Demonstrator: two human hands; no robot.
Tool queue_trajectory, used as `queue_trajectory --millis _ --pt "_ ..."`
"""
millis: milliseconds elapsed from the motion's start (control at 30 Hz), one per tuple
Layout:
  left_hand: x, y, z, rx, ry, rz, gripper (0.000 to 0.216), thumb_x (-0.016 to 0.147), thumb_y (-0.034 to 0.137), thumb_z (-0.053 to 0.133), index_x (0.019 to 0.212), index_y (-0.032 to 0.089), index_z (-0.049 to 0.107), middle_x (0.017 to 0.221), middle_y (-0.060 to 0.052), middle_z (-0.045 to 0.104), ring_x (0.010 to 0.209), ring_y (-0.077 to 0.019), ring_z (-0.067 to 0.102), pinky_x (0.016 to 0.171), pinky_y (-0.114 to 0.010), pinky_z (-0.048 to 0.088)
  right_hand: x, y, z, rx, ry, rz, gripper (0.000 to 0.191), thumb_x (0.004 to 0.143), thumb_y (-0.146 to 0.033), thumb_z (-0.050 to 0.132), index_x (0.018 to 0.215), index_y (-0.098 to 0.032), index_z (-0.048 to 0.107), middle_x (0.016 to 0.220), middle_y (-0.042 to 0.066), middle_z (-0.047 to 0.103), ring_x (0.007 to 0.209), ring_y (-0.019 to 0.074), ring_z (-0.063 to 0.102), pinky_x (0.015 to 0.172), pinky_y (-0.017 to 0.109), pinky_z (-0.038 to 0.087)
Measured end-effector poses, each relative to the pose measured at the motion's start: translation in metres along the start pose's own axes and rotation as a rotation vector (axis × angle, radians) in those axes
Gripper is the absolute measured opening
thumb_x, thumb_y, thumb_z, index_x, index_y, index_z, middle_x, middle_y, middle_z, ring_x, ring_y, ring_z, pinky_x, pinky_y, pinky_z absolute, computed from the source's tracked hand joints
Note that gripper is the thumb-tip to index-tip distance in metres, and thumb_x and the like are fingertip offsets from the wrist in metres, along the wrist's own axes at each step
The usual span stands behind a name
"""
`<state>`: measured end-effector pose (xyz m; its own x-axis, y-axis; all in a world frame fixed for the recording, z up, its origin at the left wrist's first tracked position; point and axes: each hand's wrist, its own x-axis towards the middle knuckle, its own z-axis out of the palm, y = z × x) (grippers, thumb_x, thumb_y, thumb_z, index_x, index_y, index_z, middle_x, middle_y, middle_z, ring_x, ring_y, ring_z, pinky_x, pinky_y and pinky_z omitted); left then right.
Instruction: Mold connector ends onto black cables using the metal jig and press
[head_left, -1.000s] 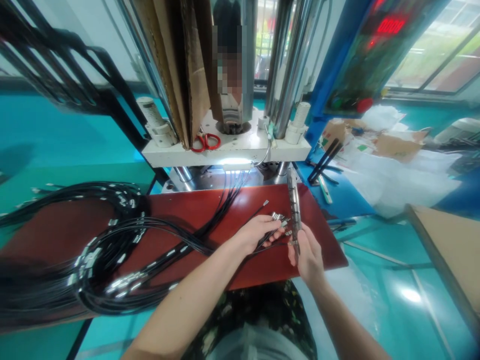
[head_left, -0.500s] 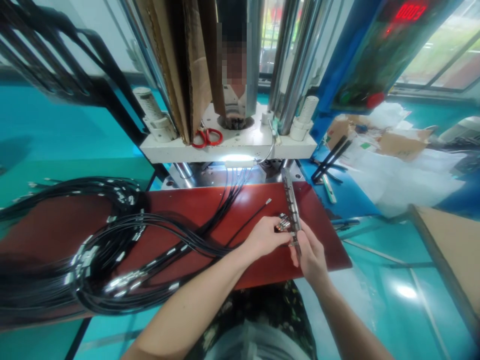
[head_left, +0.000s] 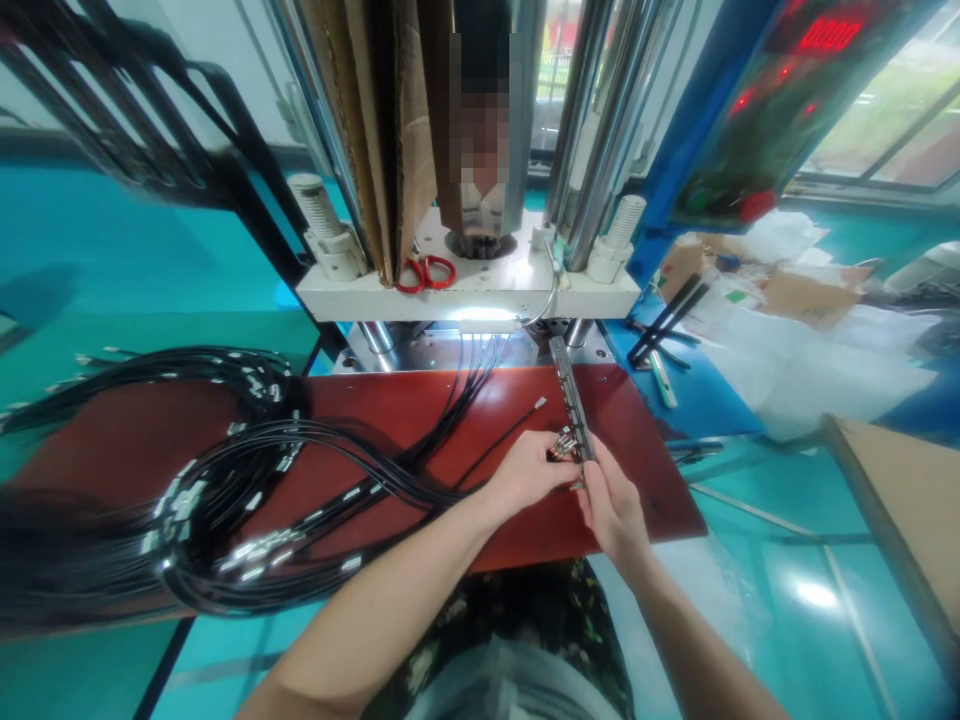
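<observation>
My left hand (head_left: 525, 472) is closed around a small bunch of black cable ends with metal tips (head_left: 562, 444), over the right part of the red board (head_left: 420, 420). My right hand (head_left: 611, 505) grips the near end of a long grey metal bar (head_left: 570, 398) that lies pointing away toward the machine. The metal tips touch the bar's near end. One loose cable with a metal tip (head_left: 537, 404) lies just beyond my left hand.
A big coil of black cables (head_left: 217, 500) covers the board's left side. Behind stands a press with a white plate (head_left: 465, 290), red scissors (head_left: 424, 272) and cardboard sheets. A person is behind the machine. Tools and plastic bags lie right (head_left: 787, 350).
The bar's far end has tipped down and swung left toward the machine. Both hands have come closer together, with the cable tips now at the bar.
</observation>
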<state>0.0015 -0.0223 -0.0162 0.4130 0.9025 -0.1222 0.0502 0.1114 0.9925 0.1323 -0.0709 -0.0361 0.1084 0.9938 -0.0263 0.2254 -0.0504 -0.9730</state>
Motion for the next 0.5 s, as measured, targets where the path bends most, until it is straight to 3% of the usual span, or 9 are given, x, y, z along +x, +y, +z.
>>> queue_trajectory --millis 200,500 --pt "-0.003 0.014 -0.013 -0.075 -0.127 -0.100 0.020 0.067 0.032 0.059 0.069 0.013 0.054 0.061 0.002 0.049 0.055 -0.0079 0.043 0.051 -0.020 0.032 0.000 -0.006 -0.002 0.176 0.062 0.032 0.050 0.084 -0.045 0.045 0.124 -0.014 0.047 0.043 -0.007 0.045 0.031 0.0071 0.035 0.029 0.018 0.029" --pt "-0.002 0.010 -0.008 -0.076 -0.052 -0.147 0.022 0.066 0.032 0.059 0.063 0.015 0.045 0.051 0.006 0.042 0.042 -0.0044 0.033 0.042 -0.018 0.023 -0.001 -0.002 -0.004 0.207 0.040 0.026 0.052 0.084 -0.044 0.045 0.126 -0.013 0.045 0.043 -0.007 0.046 0.032 0.0074 0.037 0.030 0.018 0.031"
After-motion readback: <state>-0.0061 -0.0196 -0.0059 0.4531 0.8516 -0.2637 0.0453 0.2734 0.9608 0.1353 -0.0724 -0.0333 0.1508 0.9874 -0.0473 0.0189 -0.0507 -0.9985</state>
